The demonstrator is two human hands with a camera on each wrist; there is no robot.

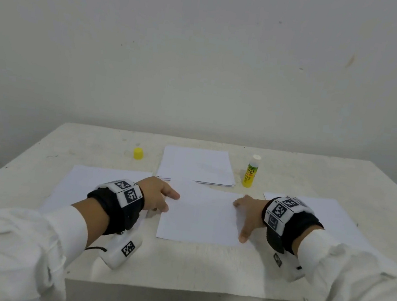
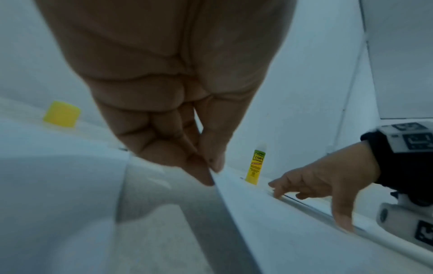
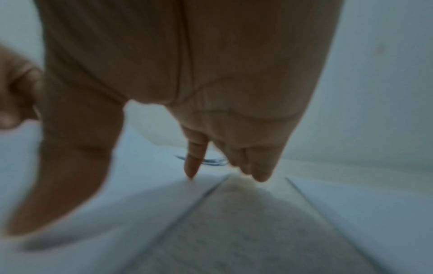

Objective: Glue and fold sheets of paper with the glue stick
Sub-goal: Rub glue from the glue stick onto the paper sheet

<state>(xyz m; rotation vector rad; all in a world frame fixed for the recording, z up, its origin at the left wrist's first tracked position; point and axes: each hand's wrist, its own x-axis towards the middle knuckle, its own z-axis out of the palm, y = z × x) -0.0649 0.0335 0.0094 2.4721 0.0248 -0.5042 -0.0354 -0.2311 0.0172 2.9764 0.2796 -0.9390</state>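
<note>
A white sheet of paper lies in the middle of the table in front of me. My left hand is at its left edge; in the left wrist view the thumb and fingertips pinch that edge, which is slightly raised. My right hand rests spread on the sheet's right edge, with the index tip and thumb touching the paper. The yellow glue stick stands upright and uncapped behind the right hand. Its yellow cap sits apart at the back left.
A stack of white sheets lies behind the central sheet. Single sheets lie at the left and right. The off-white table ends at a near edge below my wrists; a plain wall stands behind.
</note>
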